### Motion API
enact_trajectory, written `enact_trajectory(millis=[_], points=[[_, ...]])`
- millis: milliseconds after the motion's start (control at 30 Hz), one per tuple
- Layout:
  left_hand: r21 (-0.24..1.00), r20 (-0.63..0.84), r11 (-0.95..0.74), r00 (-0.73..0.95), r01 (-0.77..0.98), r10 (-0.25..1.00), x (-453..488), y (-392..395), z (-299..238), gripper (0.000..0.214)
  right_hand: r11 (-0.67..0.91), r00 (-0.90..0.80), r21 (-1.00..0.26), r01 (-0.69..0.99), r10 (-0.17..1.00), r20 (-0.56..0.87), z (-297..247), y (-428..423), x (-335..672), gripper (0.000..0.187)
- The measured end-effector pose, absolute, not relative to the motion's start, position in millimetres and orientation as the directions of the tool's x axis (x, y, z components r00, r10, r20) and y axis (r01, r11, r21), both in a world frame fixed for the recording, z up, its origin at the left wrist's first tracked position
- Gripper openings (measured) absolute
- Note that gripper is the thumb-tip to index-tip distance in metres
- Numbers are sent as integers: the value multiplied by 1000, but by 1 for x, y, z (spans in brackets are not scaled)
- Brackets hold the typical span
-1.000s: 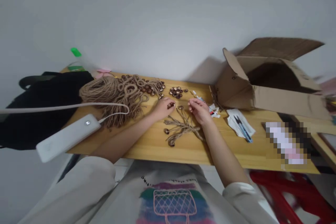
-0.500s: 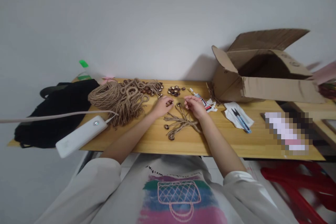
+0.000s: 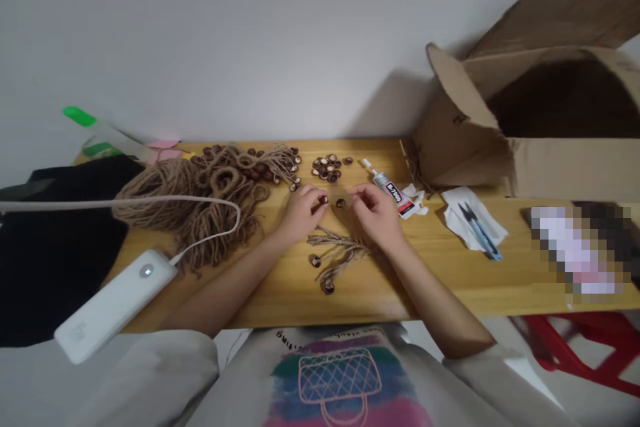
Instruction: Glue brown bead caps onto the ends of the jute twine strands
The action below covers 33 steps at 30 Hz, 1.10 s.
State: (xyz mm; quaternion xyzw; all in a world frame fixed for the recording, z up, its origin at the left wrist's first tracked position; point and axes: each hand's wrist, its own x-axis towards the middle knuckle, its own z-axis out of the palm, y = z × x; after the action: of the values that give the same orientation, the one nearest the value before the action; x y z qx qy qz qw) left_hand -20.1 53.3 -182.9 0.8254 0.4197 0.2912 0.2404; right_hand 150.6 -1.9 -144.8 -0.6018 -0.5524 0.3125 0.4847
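Note:
My left hand (image 3: 301, 212) pinches a small brown bead (image 3: 323, 199) over the wooden table (image 3: 450, 273). My right hand (image 3: 376, 208) is curled, pinching the end of a jute string (image 3: 345, 199) that has another bead on it, a little right of the left hand's bead. Just below both hands lies a bundle of jute strings with beads on their ends (image 3: 336, 256). A small heap of loose beads (image 3: 327, 168) sits just beyond the hands. A glue tube (image 3: 389, 187) lies right of my right hand.
A big pile of jute cord and wrapped rings (image 3: 210, 190) lies at left, with a white power bank (image 3: 111, 307) and its cable. A black bag (image 3: 45, 247) is at far left. Thread snips on tissue (image 3: 477, 230) and an open cardboard box (image 3: 545, 120) are at right.
The camera came closer and tilted down. Both hands stayed near the beads, fingertips drawing closer together around the bead and string end.

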Motion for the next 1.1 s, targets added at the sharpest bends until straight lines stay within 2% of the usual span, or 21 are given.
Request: enact_trajectory(millis=[33,67,133,167,200,300,400,500,633,933,1100], points=[[645,274,-531,483,549,832,-21,54,-183,17,174,76,-845,506,967,245,-138,-9,144,16],[650,270,-531,487,544,830,-21,55,-183,18,323,-114,-749,578,941,318,-133,-16,136,20],[656,269,-532,492,536,828,-22,55,-184,17,630,-488,-548,551,775,400,-127,-35,114,20],[656,273,-534,492,534,827,-22,56,-185,17,724,-598,-466,509,686,414,-128,-44,101,18],[655,277,-535,488,534,827,-22,56,-185,16,766,-664,-417,490,637,391,-132,-54,89,16],[657,283,-535,483,532,828,-22,55,-185,16,810,-779,-398,431,557,289,-156,-76,57,12],[652,289,-542,487,530,824,-22,54,-184,16,847,-841,-422,324,462,281,-180,-87,43,11],[645,303,-558,495,522,814,-22,54,-185,16,865,-858,-418,278,419,297,-189,-89,44,13],[647,327,-575,500,500,802,-23,55,-187,18,854,-886,-436,283,407,223,-189,-86,48,16],[629,323,-589,518,508,792,-22,56,-186,18,854,-892,-470,223,373,254,-199,-81,47,25],[611,360,-616,519,497,775,-22,57,-189,16,843,-920,-487,228,350,174,-190,-78,50,23]])
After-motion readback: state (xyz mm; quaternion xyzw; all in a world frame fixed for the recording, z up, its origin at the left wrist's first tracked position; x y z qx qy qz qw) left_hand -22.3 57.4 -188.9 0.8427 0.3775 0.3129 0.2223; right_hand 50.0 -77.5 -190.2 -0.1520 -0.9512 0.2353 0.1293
